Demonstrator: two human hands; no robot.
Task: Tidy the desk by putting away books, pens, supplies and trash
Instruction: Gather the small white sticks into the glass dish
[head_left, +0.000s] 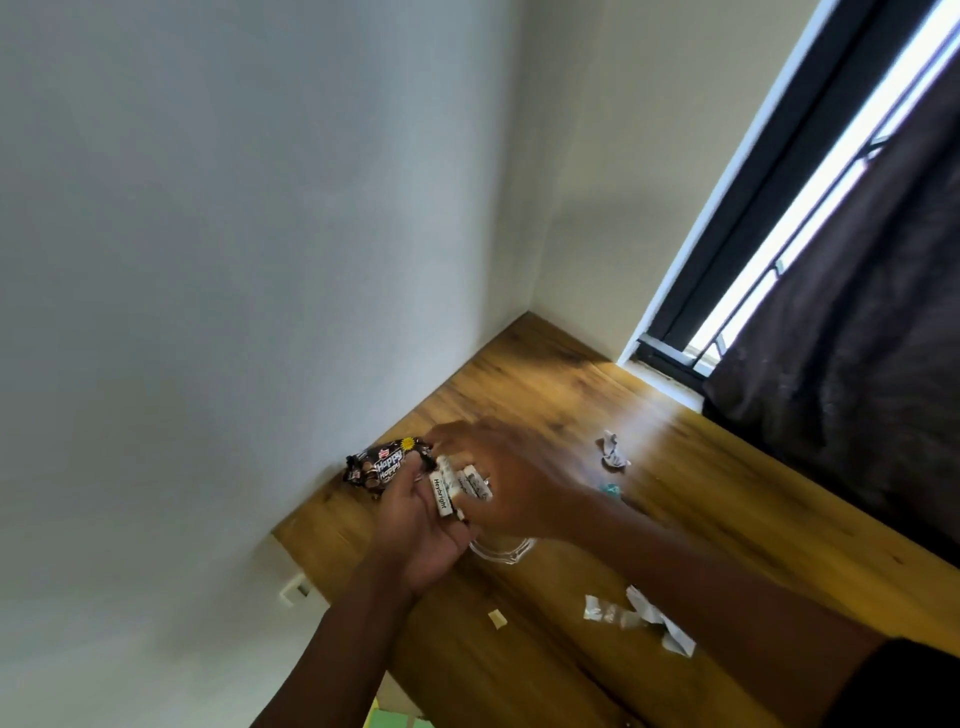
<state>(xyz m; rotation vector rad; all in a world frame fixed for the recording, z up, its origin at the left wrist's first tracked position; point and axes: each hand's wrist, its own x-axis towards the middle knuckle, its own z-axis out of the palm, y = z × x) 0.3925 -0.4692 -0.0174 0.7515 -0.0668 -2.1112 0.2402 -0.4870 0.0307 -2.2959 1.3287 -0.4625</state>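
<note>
Over the wooden desk (727, 519) my left hand (415, 535) is turned palm up and grips a dark "Happy Happy" snack wrapper (387, 465) at its fingertips. Several white "Heybright" markers (447, 491) lie across its palm. From the right, my right hand (506, 483) comes over them and its fingers pinch the markers; it is motion-blurred. Trash lies on the desk: a crumpled white paper (613, 452), torn silvery-white wrappers (641, 618) and a small yellow scrap (497, 619).
A clear plastic piece (501, 552) sits under my hands and a small teal item (609, 488) beside my right wrist. The desk fits into a white wall corner, with a dark curtain (857, 338) and a window (810, 182) on the right. A wall socket (295, 590) sits below the desk edge.
</note>
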